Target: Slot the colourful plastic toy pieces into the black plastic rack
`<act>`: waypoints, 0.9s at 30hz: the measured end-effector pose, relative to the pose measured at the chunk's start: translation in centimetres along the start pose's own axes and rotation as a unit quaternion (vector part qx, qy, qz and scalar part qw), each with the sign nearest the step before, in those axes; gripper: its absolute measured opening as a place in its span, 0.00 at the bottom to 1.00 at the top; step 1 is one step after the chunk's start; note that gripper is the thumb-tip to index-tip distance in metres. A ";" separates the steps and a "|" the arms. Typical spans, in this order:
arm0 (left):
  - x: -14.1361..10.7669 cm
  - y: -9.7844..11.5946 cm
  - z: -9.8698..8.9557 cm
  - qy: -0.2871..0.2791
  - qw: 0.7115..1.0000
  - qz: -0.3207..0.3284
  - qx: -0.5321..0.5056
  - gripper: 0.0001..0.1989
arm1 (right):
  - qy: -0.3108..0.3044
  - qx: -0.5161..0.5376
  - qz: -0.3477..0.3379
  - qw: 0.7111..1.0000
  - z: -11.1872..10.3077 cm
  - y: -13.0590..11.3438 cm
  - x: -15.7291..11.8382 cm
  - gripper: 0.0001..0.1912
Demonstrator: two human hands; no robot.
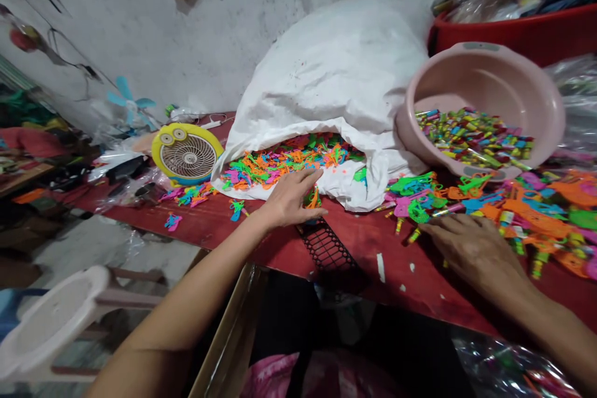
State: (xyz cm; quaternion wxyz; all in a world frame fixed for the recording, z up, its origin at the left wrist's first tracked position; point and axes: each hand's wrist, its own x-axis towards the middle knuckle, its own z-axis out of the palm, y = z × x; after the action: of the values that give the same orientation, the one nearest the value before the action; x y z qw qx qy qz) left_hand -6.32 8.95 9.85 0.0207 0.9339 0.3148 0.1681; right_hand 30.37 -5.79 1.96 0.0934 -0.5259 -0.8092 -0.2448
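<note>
My left hand (297, 198) is open at the mouth of a big white sack (340, 68), thumb apart from the fingers. Bright plastic toy pieces (280, 158) in orange, green, pink and blue fill the sack's opening. A small orange and green piece (312, 198) shows between thumb and fingers; I cannot tell if it is touched. My right hand (478, 252) lies palm down, fingers stretched left, at the near edge of a pile of toy pieces with small candy-like tubes (522, 205). Its fingertips are partly hidden. Below my left hand lies a black grid basket (329, 245).
A pink basin (485, 78) with many small colourful tubes (471, 130) tilts at the right. A yellow fan (188, 155) stands left of the sack on the red table (280, 255). A red tub (513, 31) is behind; a plastic stool (60, 317) stands lower left.
</note>
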 end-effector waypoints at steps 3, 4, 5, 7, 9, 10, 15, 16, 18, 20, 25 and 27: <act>1.1 0.6 0.2 -0.054 0.997 -0.049 0.021 0.36 | -0.021 0.025 -0.009 0.999 0.3 -0.4 -0.4 0.16; 1.3 0.8 0.3 -0.066 0.996 -0.064 0.024 0.33 | -0.033 0.034 -0.008 0.999 0.4 -0.6 -0.7 0.16; 1.4 0.9 0.4 -0.071 0.994 -0.074 0.026 0.29 | -0.046 0.040 -0.003 0.998 0.6 -0.7 -0.9 0.16; 1.4 1.0 0.5 -0.071 0.994 -0.077 0.026 0.26 | -0.066 0.042 0.013 0.997 0.8 -1.1 -1.2 0.17; 1.3 1.0 0.6 -0.065 0.995 -0.071 0.026 0.24 | -0.079 0.031 0.029 0.996 0.8 -1.3 -1.0 0.20; 1.2 1.0 0.6 -0.063 0.995 -0.068 0.025 0.23 | -0.084 0.025 0.034 0.996 0.8 -1.4 -0.7 0.20; 1.2 0.8 0.7 -0.059 0.996 -0.063 0.017 0.20 | -0.088 0.029 0.043 0.995 0.8 -1.1 1.2 0.16; 1.2 0.8 0.7 -0.058 0.996 -0.065 0.017 0.20 | -0.085 0.034 0.042 0.995 0.8 -1.0 1.5 0.15; 1.2 0.9 0.7 -0.059 0.996 -0.066 0.014 0.20 | -0.077 0.043 0.041 0.995 0.5 -0.7 1.8 0.15; 1.1 0.9 0.5 -0.065 0.996 -0.064 0.000 0.24 | -0.056 0.071 0.046 0.995 -0.1 -0.4 1.9 0.15; 0.9 0.0 -0.6 -0.084 0.995 -0.008 -0.056 0.49 | 0.067 0.261 0.120 0.956 -3.6 0.2 2.8 0.14; 0.7 -0.4 -1.0 -0.103 0.993 0.029 -0.054 0.47 | 0.108 0.329 0.149 0.926 -5.0 -0.1 3.5 0.12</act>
State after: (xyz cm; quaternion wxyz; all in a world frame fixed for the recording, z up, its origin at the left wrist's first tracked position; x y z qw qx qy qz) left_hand -6.33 9.62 10.94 0.0986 0.9526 0.2739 0.0882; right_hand 28.19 -5.47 7.69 0.3828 -0.5509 -0.7416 -0.0035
